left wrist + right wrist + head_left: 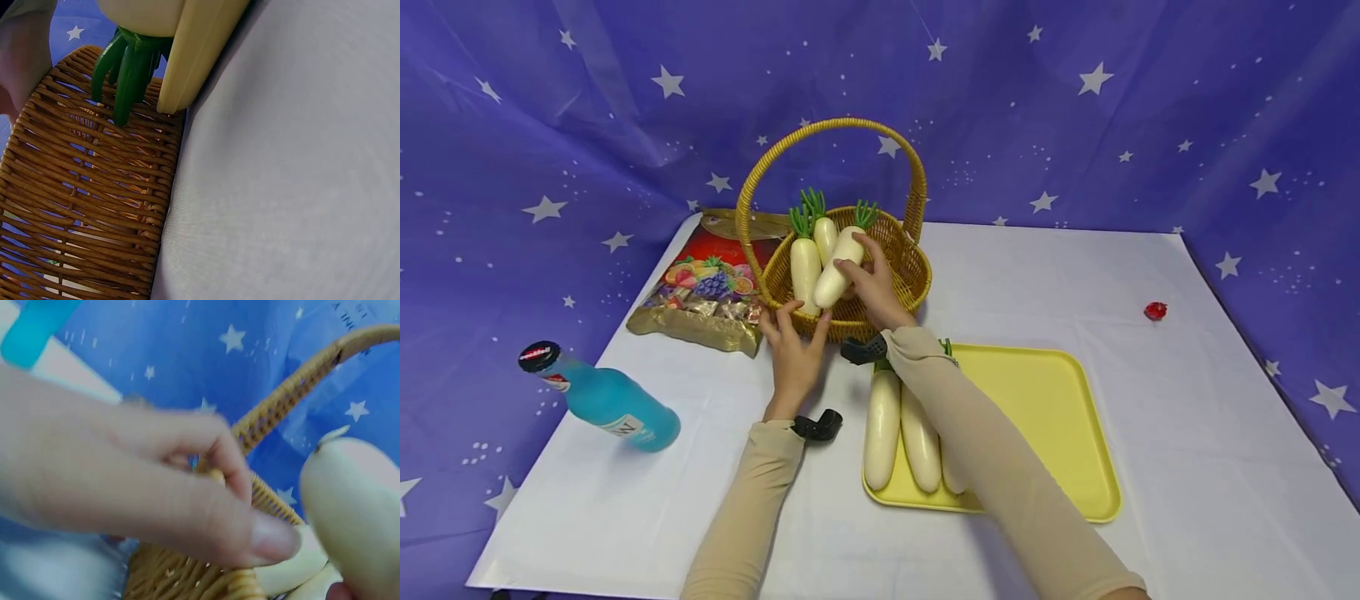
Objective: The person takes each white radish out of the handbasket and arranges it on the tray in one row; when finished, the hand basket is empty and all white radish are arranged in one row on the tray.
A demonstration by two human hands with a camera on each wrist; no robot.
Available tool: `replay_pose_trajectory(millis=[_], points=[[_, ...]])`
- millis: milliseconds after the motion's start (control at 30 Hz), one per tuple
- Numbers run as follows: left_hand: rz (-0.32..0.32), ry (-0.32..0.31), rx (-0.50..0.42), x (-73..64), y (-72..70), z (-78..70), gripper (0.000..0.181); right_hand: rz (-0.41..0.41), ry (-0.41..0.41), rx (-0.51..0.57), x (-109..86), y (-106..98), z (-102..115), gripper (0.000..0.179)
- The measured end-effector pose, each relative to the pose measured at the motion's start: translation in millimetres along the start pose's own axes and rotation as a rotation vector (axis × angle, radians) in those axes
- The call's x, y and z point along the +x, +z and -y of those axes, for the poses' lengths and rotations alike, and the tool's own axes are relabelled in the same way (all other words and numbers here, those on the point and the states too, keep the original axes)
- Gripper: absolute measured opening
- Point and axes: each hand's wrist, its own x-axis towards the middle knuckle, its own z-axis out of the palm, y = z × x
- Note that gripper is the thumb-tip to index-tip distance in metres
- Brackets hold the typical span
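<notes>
In the head view, my right hand (874, 283) grips a white radish (835, 273) with a green top, tilted over the front of a wicker basket (850, 320). Its blunt end looms large in the right wrist view. Two more radishes (806, 268) lean inside the basket, tops toward the back. My left hand (795, 358) holds the basket's front rim, thumb and fingers spread along it; the right wrist view shows that left hand (156, 469) close up. The left wrist view has the woven basket wall (87, 194).
Near the basket's front right, a yellow tray (1037, 408) bears radishes (882, 429), partly under my right sleeve. A candy bag (707, 287) lies left of the basket. A blue bottle (617, 404) stands at left; a small red item (1155, 311) lies at right.
</notes>
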Motion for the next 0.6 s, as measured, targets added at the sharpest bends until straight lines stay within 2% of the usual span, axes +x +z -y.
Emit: replay_pose_trajectory(millis=[167, 267, 367, 433, 600], points=[[0.006, 0.001, -0.001, -0.9, 1.6, 0.2, 0.052, 0.063, 0.054, 0.205, -7.4, -10.8, 3.5, 0.052], [0.006, -0.010, -0.003, -0.5, 1.8, 0.2, 0.053, 0.097, 0.129, 0.368, -14.0, -20.0, 8.6, 0.050], [0.017, -0.028, 0.000, 0.0, 0.4, 0.3, 0.054, 0.130, 0.208, 0.475, -23.2, -34.0, 14.5, 0.049], [0.027, -0.036, 0.000, 0.1, 0.0, -0.1, 0.054, 0.175, 0.234, 0.478, -32.3, -47.9, 18.3, 0.049], [0.022, -0.039, -0.009, 0.2, 1.1, -0.7, 0.054, 0.313, 0.209, 0.327, -68.0, -89.1, 28.1, 0.051]])
